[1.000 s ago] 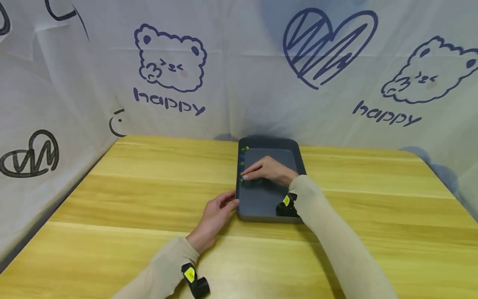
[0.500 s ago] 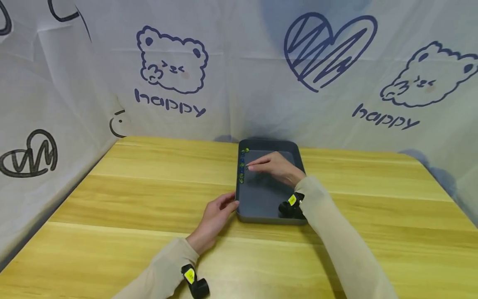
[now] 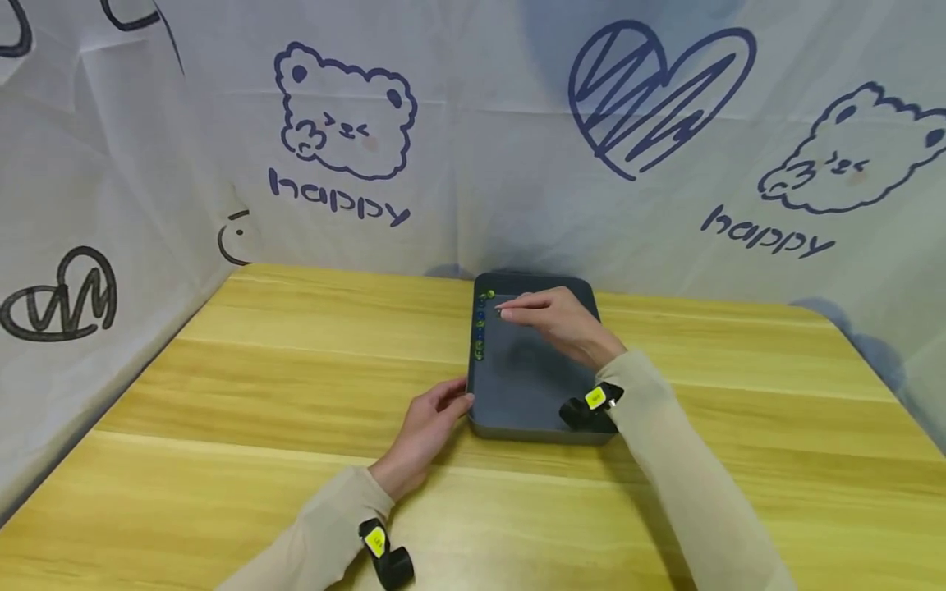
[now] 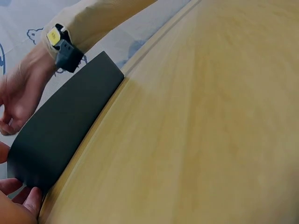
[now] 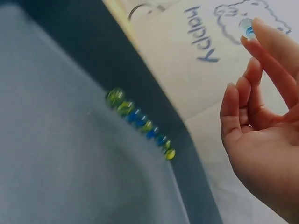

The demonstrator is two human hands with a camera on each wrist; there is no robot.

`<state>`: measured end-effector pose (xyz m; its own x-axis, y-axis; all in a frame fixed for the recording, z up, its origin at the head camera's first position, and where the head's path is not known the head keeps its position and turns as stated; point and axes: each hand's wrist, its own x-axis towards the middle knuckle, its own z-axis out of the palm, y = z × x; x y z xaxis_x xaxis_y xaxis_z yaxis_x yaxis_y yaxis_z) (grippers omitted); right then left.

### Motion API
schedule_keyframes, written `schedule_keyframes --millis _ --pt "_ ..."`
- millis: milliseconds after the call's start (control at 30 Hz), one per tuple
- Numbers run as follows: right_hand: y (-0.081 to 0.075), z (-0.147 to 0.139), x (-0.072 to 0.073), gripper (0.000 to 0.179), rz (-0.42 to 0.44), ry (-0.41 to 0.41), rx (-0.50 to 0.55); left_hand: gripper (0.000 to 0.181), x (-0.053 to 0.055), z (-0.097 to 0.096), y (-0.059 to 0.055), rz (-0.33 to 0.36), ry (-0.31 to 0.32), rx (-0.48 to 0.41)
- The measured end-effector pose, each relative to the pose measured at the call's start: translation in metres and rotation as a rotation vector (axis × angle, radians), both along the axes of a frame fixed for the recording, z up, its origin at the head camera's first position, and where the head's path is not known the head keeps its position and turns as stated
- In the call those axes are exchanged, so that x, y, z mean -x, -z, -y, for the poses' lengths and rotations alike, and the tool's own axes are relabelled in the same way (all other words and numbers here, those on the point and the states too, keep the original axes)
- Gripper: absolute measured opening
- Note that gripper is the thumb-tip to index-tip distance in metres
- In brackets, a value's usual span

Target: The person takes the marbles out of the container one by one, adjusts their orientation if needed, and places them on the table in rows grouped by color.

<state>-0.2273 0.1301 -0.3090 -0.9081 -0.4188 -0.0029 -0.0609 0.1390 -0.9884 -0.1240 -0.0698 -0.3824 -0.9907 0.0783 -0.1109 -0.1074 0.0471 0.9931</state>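
Note:
A dark grey tray (image 3: pixel 542 435) lies on the table, a row of green, yellow and blue glass marbles (image 5: pixel 135 116) lined along its left inner wall. Between thumb and index finger my right hand (image 3: pixel 565 324) pinches a clear marble with a blue swirl (image 5: pixel 247 29), held above the tray and apart from the row. The other fingers of that hand curl loosely. At the tray's near left side, my left hand (image 3: pixel 424 431) touches the outer wall with thumb and fingers; the left wrist view shows these fingertips (image 4: pixel 32 198) low on the wall.
The wooden table (image 3: pixel 296 361) spreads around the tray on both sides. Behind it hangs a pale cloth (image 3: pixel 495 180) with drawings, close to the tray's far end. A black wrist camera (image 3: pixel 589 406) sits over the tray's near right part.
My right hand has lifted off the marble row and moved right and away from me, with a marble between its fingertips. The left hand has stayed at the tray's side.

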Motion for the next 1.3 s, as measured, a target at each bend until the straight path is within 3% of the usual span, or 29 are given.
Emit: schedule_keyframes --millis 267,500,700,1000,1133,1300 --pt "-0.006 -0.011 -0.015 0.02 -0.016 0.01 0.194 0.041 0.002 -0.001 0.003 0.008 0.009 0.014" --pt "-0.002 -0.019 -0.031 0.036 -0.003 0.044 0.326 0.041 0.002 0.0 0.004 0.013 0.019 0.005" --pt "0.005 -0.027 -0.043 0.035 0.043 0.081 0.274 0.041 0.0 0.0 0.004 0.019 0.015 0.002" --pt "0.015 -0.028 -0.047 0.033 0.039 0.085 0.239 0.043 0.0 0.0 0.004 -0.042 -0.01 -0.023" --pt "0.015 -0.023 -0.054 0.034 0.036 0.067 0.241 0.045 -0.002 0.002 0.004 -0.043 -0.031 -0.029" --pt "0.01 -0.017 -0.064 0.018 -0.002 0.013 0.169 0.043 0.0 0.001 0.005 -0.047 -0.053 -0.034"
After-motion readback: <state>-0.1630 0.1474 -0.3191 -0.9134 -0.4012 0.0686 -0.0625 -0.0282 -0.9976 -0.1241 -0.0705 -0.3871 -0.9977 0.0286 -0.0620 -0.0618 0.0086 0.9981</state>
